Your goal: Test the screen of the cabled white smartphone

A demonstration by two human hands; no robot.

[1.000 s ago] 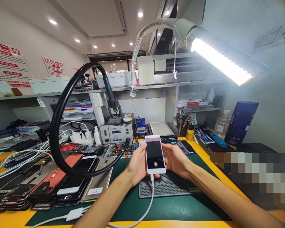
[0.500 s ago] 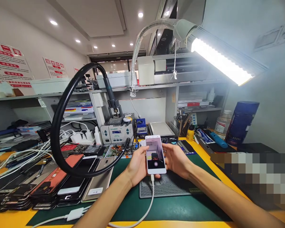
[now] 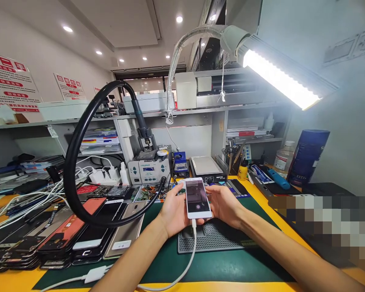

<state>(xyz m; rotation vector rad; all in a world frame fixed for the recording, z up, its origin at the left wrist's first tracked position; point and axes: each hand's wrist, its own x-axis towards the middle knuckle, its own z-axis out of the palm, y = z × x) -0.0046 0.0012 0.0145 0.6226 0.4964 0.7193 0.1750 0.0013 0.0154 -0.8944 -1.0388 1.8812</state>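
Note:
A white smartphone (image 3: 198, 198) is held screen-up between my two hands, just above a grey perforated pad (image 3: 225, 239). My left hand (image 3: 173, 211) wraps its left edge, thumb along the side. Fingers of my right hand (image 3: 225, 205) grip the right edge, partly hidden behind the phone. On the screen is a camera view with a round shutter button near the bottom. A white charging cable (image 3: 196, 239) is plugged into the phone's lower end and curves down across the green mat (image 3: 246, 265).
Stacked phones (image 3: 91, 227) and tangled white cables (image 3: 39, 190) fill the left. A black hose (image 3: 71, 162) loops from the grey rework station (image 3: 149, 172). A lit lamp (image 3: 280, 77) hangs above. A yellow bottle (image 3: 242, 172) and a blue cylinder (image 3: 308, 158) stand at right.
The phone has tilted back and its screen picture has gone darker, no longer showing the reflected head. Both hands keep their hold with only slight movement.

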